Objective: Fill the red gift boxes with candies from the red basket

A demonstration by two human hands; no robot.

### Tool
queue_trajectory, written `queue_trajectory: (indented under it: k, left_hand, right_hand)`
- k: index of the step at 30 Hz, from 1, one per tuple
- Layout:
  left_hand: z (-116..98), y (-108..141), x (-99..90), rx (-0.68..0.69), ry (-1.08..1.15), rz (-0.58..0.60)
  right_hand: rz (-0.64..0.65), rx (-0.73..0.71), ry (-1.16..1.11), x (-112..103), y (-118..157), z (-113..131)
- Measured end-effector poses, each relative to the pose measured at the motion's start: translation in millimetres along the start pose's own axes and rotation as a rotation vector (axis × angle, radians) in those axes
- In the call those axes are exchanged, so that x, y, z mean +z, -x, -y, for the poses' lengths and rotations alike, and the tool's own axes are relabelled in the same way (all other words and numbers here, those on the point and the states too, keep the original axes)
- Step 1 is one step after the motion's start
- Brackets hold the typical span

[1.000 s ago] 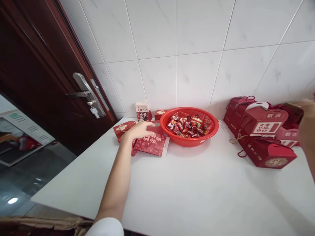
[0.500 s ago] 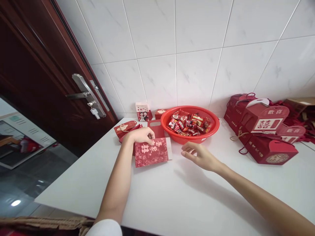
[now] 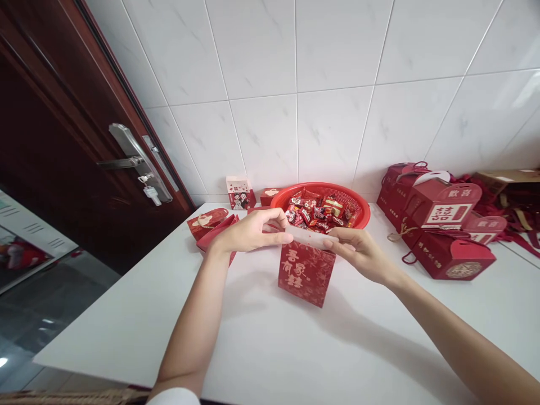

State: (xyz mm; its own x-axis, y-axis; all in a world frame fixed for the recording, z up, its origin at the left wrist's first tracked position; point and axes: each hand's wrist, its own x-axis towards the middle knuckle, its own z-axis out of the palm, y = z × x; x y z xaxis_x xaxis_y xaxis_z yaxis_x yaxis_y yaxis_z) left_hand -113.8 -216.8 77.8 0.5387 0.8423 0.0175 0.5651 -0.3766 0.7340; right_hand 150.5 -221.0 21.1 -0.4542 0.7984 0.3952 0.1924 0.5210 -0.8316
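Note:
A red box with gold characters (image 3: 304,273) hangs upright above the white table, its pale top flap toward me. My left hand (image 3: 264,229) pinches the flap's left end between thumb and fingers. At the right end, my right hand (image 3: 358,250) grips the same flap, thumb on the near side. Just behind the box is a red basket (image 3: 365,216) of wrapped candies (image 3: 323,212), partly covered by my hands.
Red folded boxes (image 3: 206,222) lie left of the basket on the table (image 3: 169,315). A small bride-and-groom box (image 3: 240,193) stands by the wall. Several red gift boxes (image 3: 447,214) are grouped at the right, with ribbons behind. A dark door (image 3: 76,101) is at the left.
The red box has moved right and turned upright, its shape opened out. My right hand has come in and taken hold of its flap; my left hand has moved right with it.

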Motion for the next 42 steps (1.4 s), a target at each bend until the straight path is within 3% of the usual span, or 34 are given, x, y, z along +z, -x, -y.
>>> queue_trajectory:
  k: [3,10,17,21,24,26,29,32,35,37,40,42]
  left_hand:
    - [-8,-6,12.3,0.084,0.028,-0.060]
    - [-7,-17,30.4,0.098,0.015,0.132]
    - [9,-27,30.4,0.053,0.222,0.275]
    - [21,-26,21.7,0.109,0.330,0.334]
    - [31,-33,10.7,0.205,0.483,0.176]
    - [38,-50,3.1,0.197,0.487,0.050]
    - [48,-93,-1.9,0.104,0.229,0.018]
    - [54,-141,6.7,0.007,-0.055,0.060]
    - [55,-174,26.8,-0.077,-0.319,0.335]
    - [52,-186,41.6,-0.175,-0.475,0.449]
    - [49,-195,57.7,-0.316,-0.629,0.445]
    - [47,-199,62.2,-0.307,-0.703,0.413]
  right_hand:
    - [0.112,-0.007,0.078,-4,2,-1]
    - [0.277,0.047,0.020,-11,1,-13]
    - [0.386,0.093,-0.037,-15,-1,-19]
    - [0.229,0.055,0.007,-28,-8,-20]
    - [0.042,0.013,0.026,-45,-26,-31]
    - [-0.108,0.030,0.021,-55,-45,-45]
    - [-0.374,0.127,0.005,-59,-76,-70]
    - [-0.577,0.218,-0.081,-54,-98,-93]
    - [-0.619,0.267,-0.135,-50,-105,-106]
    - [-0.622,0.272,-0.137,-49,-105,-111]
    - [-0.613,0.279,-0.143,-50,-103,-113]
    - [-0.597,0.288,-0.156,-50,-103,-113]
